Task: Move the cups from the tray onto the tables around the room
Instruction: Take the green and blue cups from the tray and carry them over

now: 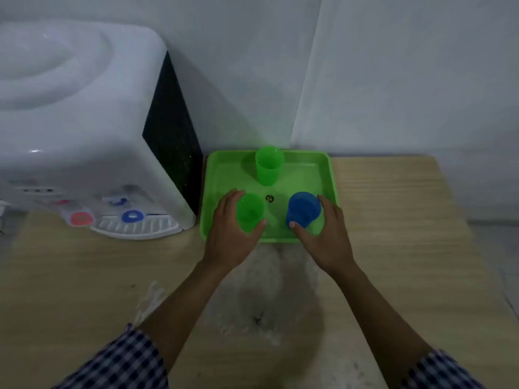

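A green tray (327, 175) lies on a wooden table against the wall. Three cups stand upright in it. My left hand (229, 234) wraps around the near green cup (250, 211) at the tray's front left, fingers on its left side and thumb at its right. The blue cup (304, 207) stands at the front right, with my right hand (325, 237) curled around it, thumb at the cup's base and fingers behind its right side. A second green cup (269, 164) stands alone at the back of the tray.
A white water dispenser (84, 130) with red and blue taps fills the table's left side, right beside the tray. The wooden table (407, 220) stretches right of the tray and toward me. A white wall stands close behind. A small round mark (269, 198) sits at the tray's centre.
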Tool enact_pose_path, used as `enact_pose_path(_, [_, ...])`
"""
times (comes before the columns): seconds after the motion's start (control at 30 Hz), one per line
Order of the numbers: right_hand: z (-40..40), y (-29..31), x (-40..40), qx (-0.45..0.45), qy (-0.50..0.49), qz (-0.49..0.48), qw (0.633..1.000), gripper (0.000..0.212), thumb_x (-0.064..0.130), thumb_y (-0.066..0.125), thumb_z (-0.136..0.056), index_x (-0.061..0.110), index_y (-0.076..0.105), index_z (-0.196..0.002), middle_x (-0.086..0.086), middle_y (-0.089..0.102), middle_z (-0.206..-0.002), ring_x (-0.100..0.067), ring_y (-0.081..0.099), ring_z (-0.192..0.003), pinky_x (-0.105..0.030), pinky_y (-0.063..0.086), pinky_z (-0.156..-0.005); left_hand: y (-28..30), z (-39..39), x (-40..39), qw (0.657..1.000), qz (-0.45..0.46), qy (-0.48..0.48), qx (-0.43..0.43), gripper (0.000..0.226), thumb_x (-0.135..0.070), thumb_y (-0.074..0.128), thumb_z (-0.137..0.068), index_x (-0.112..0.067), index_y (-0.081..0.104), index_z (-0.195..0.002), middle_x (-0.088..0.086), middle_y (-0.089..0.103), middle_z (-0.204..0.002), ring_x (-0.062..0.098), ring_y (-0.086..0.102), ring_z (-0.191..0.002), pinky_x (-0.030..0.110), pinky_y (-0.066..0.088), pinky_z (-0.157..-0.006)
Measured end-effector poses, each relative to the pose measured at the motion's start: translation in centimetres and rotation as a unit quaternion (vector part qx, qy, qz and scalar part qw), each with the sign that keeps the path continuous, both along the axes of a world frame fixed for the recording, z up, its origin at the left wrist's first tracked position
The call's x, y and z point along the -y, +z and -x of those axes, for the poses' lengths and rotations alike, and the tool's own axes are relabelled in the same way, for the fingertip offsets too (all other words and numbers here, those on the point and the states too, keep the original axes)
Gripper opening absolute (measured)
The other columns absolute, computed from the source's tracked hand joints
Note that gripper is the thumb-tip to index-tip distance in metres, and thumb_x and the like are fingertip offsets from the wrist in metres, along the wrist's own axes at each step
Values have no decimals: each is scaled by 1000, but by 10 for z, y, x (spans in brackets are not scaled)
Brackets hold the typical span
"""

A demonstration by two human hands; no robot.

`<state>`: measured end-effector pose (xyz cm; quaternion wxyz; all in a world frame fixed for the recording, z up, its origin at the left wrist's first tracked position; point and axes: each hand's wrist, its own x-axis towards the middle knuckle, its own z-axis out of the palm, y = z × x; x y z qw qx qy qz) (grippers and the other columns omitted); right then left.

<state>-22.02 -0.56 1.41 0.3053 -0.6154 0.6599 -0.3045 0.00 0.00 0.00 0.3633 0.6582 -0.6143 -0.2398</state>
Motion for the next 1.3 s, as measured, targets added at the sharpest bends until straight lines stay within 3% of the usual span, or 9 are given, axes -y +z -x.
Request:
enact_pose_path(0.13, [-7,-18,25,-8,-13,-21,1000,97,52,81,-78,24,31,-157,-3,38,-152,-18,42,-136,-31,37,-102,-15,-1,29,999,-15,6,-41,80,-58,73,-74,-29,41,-141,-6,47,-146,6,42,-135,15,31,-110])
enact_pose_path(0.2, [-10,-27,34,-9,-23,-21,999,98,51,82,-77,25,31,-156,-2,40,-152,-10,40,-132,-28,34,-100,-23,3,37,998,-26,3,-49,77,-60,74,-73,-32,44,-138,-10,51,-141,0,45,-129,1,28,-102])
enact_pose_path(0.27, [-11,-34,38,-5,-27,-14,1000,95,51,82,-77,25,35,-155,0,44,-150,-1,38,-126,-24,34,-100,-30,3,41,998,-21,-5,-52,73,-59,75,-72,-34,47,-135,-12,55,-136,-3,47,-124,-3,27,-97])
enact_pose_path(0.4, [-14,-45,40,26,-41,-4,999,87,47,85,-75,23,46,-148,7,51,-141,1,44,-123,-5,32,-98,-40,1,46,998,0,8,-63,69,-56,79,-72,-32,51,-130,-15,57,-129,-10,48,-121,0,31,-98])
enact_pose_path(0.47, [-15,-49,40,39,-46,3,998,86,45,87,-73,24,47,-146,10,51,-138,0,47,-122,-1,32,-98,-44,-1,45,997,15,7,-70,69,-54,82,-72,-29,53,-129,-18,56,-125,-12,47,-121,3,32,-99])
enact_pose_path(0.63, [-17,-55,39,58,-50,7,997,88,40,89,-71,22,47,-146,8,53,-140,-5,50,-125,-5,36,-101,-50,-6,42,997,11,-17,-81,77,-57,84,-68,-26,52,-131,-18,54,-126,-10,47,-123,5,33,-101])
enact_pose_path(0.9, [-21,-51,43,77,-67,33,994,82,33,92,-69,22,53,-141,4,59,-135,-9,55,-122,-24,48,-102,-47,-4,44,994,14,8,-107,71,-41,91,-66,-23,55,-125,-11,63,-122,-8,52,-118,8,36,-101])
enact_pose_path(1.07, [-16,-29,34,102,-82,81,988,75,33,93,-68,26,59,-134,13,61,-126,3,56,-117,-14,46,-95,-28,-1,44,993,37,-11,-110,70,-42,88,-66,-22,56,-124,-15,62,-116,-6,55,-114,10,37,-100])
enact_pose_path(1.3, [11,21,-26,107,-135,132,976,71,33,94,-66,23,61,-129,10,63,-121,-5,60,-114,-15,45,-93,14,32,21,989,55,-95,-103,60,-41,88,-66,-27,58,-117,-15,65,-114,3,61,-109,18,44,-96])
